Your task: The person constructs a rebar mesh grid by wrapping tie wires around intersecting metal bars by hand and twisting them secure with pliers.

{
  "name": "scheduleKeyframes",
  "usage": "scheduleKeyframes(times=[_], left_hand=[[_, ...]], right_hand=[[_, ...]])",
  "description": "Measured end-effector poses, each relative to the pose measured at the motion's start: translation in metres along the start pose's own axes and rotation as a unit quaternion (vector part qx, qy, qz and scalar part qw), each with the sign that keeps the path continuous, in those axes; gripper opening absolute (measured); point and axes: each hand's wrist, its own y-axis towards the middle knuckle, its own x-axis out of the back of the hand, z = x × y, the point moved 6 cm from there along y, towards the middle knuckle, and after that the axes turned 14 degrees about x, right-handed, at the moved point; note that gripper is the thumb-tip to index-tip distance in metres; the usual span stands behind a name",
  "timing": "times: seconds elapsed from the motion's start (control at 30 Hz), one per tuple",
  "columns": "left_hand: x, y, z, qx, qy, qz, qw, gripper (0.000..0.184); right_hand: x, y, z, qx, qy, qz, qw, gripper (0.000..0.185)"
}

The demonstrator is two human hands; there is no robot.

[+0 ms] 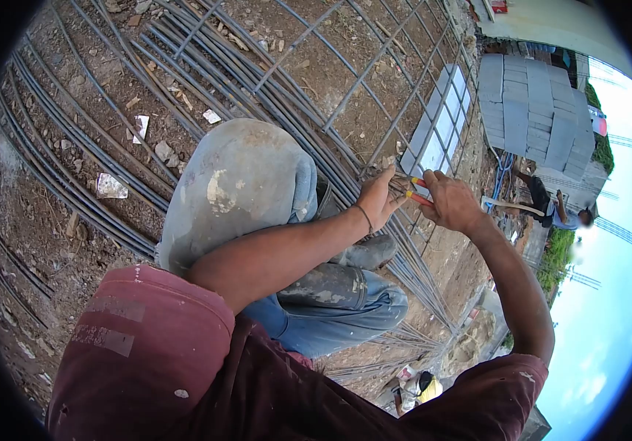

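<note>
Right hand [451, 203] wrapped round red-handled tool [420, 198], handles parted, at near edge of rebar mesh [361, 79]; left hand [377, 200] just left, hold unclear. Best squeezed evenly, left hand clear of the bite

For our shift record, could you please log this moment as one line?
Right hand: red-handled tool gripped | Left hand: beside tool, grip unclear | Near: steel grid | Background: grey blocks
</note>
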Motion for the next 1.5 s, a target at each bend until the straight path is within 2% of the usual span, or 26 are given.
scheduleKeyframes(times=[0.03,0.1,0.17,0.2,0.23,0.27,0.43,0.5,0.57,0.63,0.67,0.7,0.77,0.83,0.87,0.93,0.97,1.03,1.1,1.17,1.2,1.27,1.33,1.4,1.43,1.5], left_hand=[[-0.004,-0.001,-0.001,0.000,0.003,0.024,1.000,0.033],[-0.009,-0.008,-0.003,-0.010,0.014,0.040,0.999,0.043],[-0.009,-0.016,-0.004,-0.001,0.028,-0.035,0.999,0.054],[-0.006,-0.018,-0.003,-0.001,0.030,-0.036,0.999,0.054],[-0.004,-0.020,0.000,0.005,0.047,-0.022,0.999,0.058],[-0.004,-0.021,0.003,0.008,0.063,-0.006,0.998,0.061],[0.003,-0.017,0.004,-0.008,0.065,-0.021,0.998,0.058],[0.010,-0.018,0.003,-0.004,0.130,-0.067,0.989,0.056],[0.006,-0.025,0.004,-0.018,0.186,-0.097,0.978,0.061],[-0.014,-0.036,-0.007,-0.187,0.293,-0.108,0.931,0.071],[-0.024,-0.043,-0.010,-0.241,0.370,-0.121,0.889,0.072],[-0.026,-0.041,-0.007,-0.244,0.379,-0.116,0.885,0.072],[-0.033,-0.036,-0.002,-0.252,0.416,-0.088,0.869,0.063],[-0.055,-0.056,-0.005,-0.240,0.462,-0.057,0.852,0.053],[-0.059,-0.054,0.003,-0.188,0.423,0.008,0.887,0.049],[-0.072,-0.060,0.017,-0.098,0.324,0.105,0.935,0.039],[-0.073,-0.060,0.019,-0.098,0.341,0.106,0.929,0.039],[-0.070,-0.059,0.030,0.011,0.350,0.117,0.929,0.033],[-0.065,-0.058,0.031,0.051,0.362,0.088,0.927,0.029],[-0.059,-0.056,0.027,0.013,0.461,0.047,0.886,0.030],[-0.066,-0.058,0.017,-0.093,0.573,0.026,0.814,0.031],[-0.096,-0.080,0.002,-0.265,0.766,-0.046,0.584,0.027],[-0.120,-0.100,0.000,-0.480,0.817,-0.015,0.320,0.021],[-0.138,-0.109,-0.008,-0.560,0.788,-0.013,0.253,0.021],[-0.142,-0.106,-0.023,-0.551,0.786,-0.054,0.274,0.022],[-0.152,-0.101,-0.058,-0.471,0.799,-0.149,0.343,0.024]], right_hand=[[-0.002,0.000,0.000,-0.002,0.002,0.000,1.000,0.044],[0.009,0.001,0.009,0.086,-0.229,-0.088,0.966,0.038],[0.005,0.009,0.001,0.082,-0.215,-0.042,0.972,0.048],[-0.007,0.011,-0.018,-0.060,0.143,0.066,0.986,0.051],[-0.027,0.002,-0.015,-0.191,0.479,0.163,0.841,0.057],[-0.049,-0.002,-0.024,-0.208,0.673,0.136,0.696,0.067],[-0.047,0.012,-0.008,-0.128,0.655,0.116,0.736,0.054],[-0.031,0.016,0.000,-0.040,0.532,0.136,0.835,0.040],[-0.028,0.005,0.004,-0.077,0.568,0.118,0.811,0.031],[-0.032,-0.018,0.006,-0.114,0.676,0.029,0.727,0.025],[-0.051,-0.030,0.006,-0.129,0.720,-0.028,0.681,0.027],[-0.066,-0.041,0.016,-0.126,0.720,-0.039,0.681,0.027],[-0.084,-0.060,0.037,-0.090,0.853,-0.174,0.484,0.029],[-0.101,-0.072,0.068,-0.026,0.903,-0.281,0.325,0.034],[-0.114,-0.076,0.084,-0.014,0.901,-0.293,0.320,0.034],[-0.126,-0.084,0.106,0.088,0.892,-0.408,0.172,0.039],[-0.132,-0.081,0.119,0.102,0.888,-0.418,0.165,0.039],[-0.140,-0.077,0.138,0.150,0.870,-0.468,0.041,0.040],[-0.139,-0.071,0.148,0.189,0.858,-0.477,0.009,0.045],[-0.137,-0.069,0.152,0.112,0.854,-0.508,0.008,0.056],[-0.137,-0.069,0.153,0.169,0.857,-0.487,-0.017,0.069],[-0.108,-0.074,0.166,0.175,0.859,-0.480,-0.031,0.074],[-0.090,-0.084,0.176,0.174,0.860,-0.477,-0.052,0.079],[-0.083,-0.093,0.188,0.228,0.869,-0.437,-0.045,0.086],[-0.089,-0.099,0.187,0.230,0.862,-0.447,-0.062,0.086],[-0.098,-0.112,0.189,0.268,0.860,-0.434,-0.003,0.090]])
